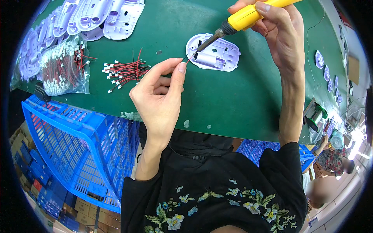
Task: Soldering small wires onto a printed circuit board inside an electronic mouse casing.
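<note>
In my right hand (278, 29) is a yellow-handled soldering iron (241, 18), slanting down to the left. Its tip meets the left end of a lilac plastic shell (232, 52) lying on the green table, near a raised battery-compartment part. My left hand (161, 91) pinches a thin red wire (189, 60) between thumb and forefinger, the wire's end at that same spot by the tip. Whether the tip touches the wire is too small to tell. Left of my left hand lies a bundle of red and black wires (126, 72) with white connectors.
A clear bag of connector wires (64, 66) and stacked lilac shells (87, 15) lie at the left of the green table (233, 105). A blue crate (74, 132) stands below its front edge. A solder spool (316, 116) and small lilac parts (319, 59) sit at right; another person (330, 161) is beyond.
</note>
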Tool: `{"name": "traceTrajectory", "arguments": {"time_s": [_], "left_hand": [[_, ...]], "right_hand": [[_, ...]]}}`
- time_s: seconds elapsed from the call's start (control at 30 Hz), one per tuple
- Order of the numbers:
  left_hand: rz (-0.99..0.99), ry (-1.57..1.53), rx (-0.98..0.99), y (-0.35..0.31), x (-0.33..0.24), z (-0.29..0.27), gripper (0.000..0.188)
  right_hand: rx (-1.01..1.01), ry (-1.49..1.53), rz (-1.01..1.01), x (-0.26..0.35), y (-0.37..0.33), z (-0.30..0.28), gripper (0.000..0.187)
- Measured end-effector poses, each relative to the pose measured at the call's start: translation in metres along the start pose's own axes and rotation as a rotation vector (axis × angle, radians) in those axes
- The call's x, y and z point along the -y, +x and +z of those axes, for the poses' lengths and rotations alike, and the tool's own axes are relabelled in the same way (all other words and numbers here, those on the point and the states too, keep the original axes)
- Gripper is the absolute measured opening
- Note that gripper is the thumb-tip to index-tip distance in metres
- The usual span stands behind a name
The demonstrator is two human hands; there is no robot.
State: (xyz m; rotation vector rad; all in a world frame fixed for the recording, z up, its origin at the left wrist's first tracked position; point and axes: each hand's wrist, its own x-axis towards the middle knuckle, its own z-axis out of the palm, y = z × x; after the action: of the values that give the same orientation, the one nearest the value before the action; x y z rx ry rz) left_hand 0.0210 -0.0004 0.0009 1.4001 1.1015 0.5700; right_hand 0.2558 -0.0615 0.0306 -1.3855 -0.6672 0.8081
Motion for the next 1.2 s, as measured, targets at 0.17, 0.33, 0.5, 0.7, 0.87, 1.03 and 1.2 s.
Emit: {"name": "traceTrajectory", "arguments": {"time_s": [0.17,0.33,0.5,0.7,0.87,1.03,1.2], "left_hand": [[0.019,0.003,-0.007,0.0,0.003,0.0,0.015],[0.026,0.007,-0.01,0.0,0.004,0.0,0.015],[0.027,0.0,-0.01,0.0,0.005,-0.001,0.014],[0.063,-0.001,-0.019,0.001,0.007,0.0,0.014],[0.062,0.008,-0.016,0.001,0.008,0.0,0.014],[0.054,0.003,-0.002,0.0,0.008,-0.001,0.016],[0.063,-0.006,-0.013,0.001,0.009,0.0,0.013]], "right_hand": [[-0.033,-0.033,0.011,0.001,-0.001,0.002,0.019],[0.021,-0.035,0.001,0.004,0.0,0.003,0.018],[-0.042,-0.043,0.004,0.004,-0.001,0.004,0.019],[0.022,-0.035,0.014,-0.001,0.001,0.001,0.022],[0.012,-0.036,0.009,-0.002,0.001,0.001,0.023],[0.018,-0.049,-0.001,0.006,0.0,0.005,0.023],[0.03,-0.009,0.044,0.007,0.001,0.007,0.023]]}}
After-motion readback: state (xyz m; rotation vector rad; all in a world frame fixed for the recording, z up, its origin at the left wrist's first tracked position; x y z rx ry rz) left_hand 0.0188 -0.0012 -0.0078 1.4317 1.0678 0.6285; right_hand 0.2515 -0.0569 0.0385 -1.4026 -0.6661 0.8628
